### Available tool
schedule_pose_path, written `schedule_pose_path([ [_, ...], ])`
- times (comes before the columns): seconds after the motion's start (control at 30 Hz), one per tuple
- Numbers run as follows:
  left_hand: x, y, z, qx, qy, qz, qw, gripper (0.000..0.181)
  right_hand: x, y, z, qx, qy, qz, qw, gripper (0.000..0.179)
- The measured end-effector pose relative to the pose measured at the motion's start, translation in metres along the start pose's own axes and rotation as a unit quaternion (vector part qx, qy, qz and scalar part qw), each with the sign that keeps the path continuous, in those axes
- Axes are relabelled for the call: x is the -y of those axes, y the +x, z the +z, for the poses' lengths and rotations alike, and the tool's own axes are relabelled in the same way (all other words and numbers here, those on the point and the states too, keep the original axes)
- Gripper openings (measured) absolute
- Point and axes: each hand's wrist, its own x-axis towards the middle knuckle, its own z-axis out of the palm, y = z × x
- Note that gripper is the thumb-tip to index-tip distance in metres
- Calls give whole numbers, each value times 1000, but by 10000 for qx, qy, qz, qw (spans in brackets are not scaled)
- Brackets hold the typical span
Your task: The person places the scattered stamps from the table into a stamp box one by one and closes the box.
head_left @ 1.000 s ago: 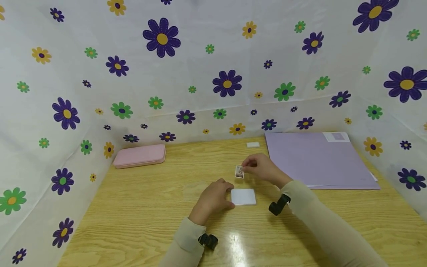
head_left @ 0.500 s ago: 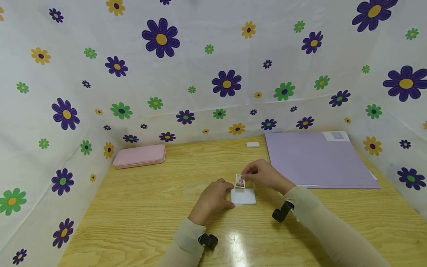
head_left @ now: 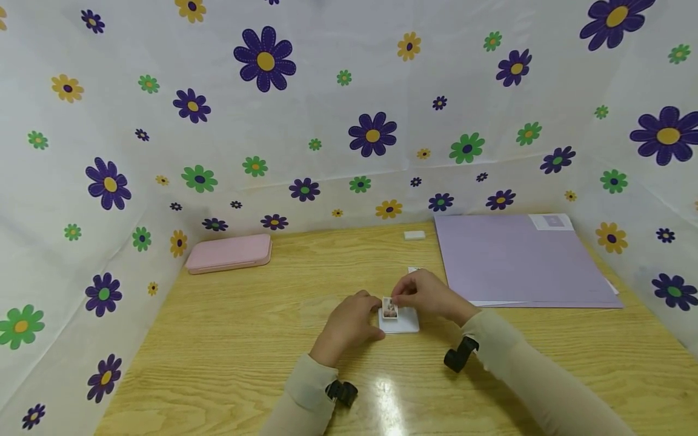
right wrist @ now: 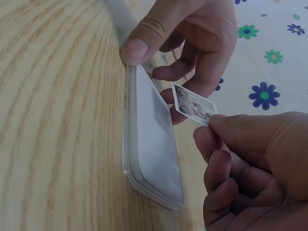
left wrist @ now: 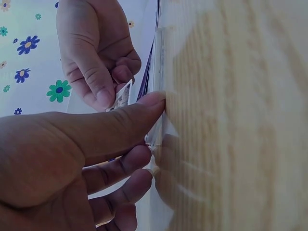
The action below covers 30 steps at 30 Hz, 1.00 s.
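Note:
My right hand (head_left: 431,295) pinches a postage stamp (right wrist: 194,105) by one edge, between thumb and index finger. The stamp has a perforated white border and a brownish picture, and it is held tilted over the left part of a flat white case (right wrist: 156,144). That case has rounded corners and a clear rim, and it lies on the table. Its left end is gripped by my left hand (head_left: 349,327), with the thumb at the near edge and fingers at the far edge. In the left wrist view the left thumb (left wrist: 125,122) hides part of the stamp.
A small white and printed piece (head_left: 414,270) lies partly hidden behind the right hand. Farther back are a white eraser-like block (head_left: 414,235), a purple folder (head_left: 523,260) at right and a pink case (head_left: 229,253) at left. A faint clear sheet (head_left: 316,312) lies left of the left hand.
My right hand has brought the stamp nearer, from behind the white case to over its left part. My left hand has stayed at the case's left end.

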Motion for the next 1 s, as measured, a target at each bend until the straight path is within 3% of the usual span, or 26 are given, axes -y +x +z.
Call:
schedule_pose_path([
  [0.37, -1, 0, 0, -35, 35, -56, 10000, 57, -4, -1, 11, 110, -261, -236, 9993, 7],
  [1.0, -1, -1, -1, -41, 30, -18, 10000, 55, 1, 0, 18, 139, -791, -147, 9967, 9],
])
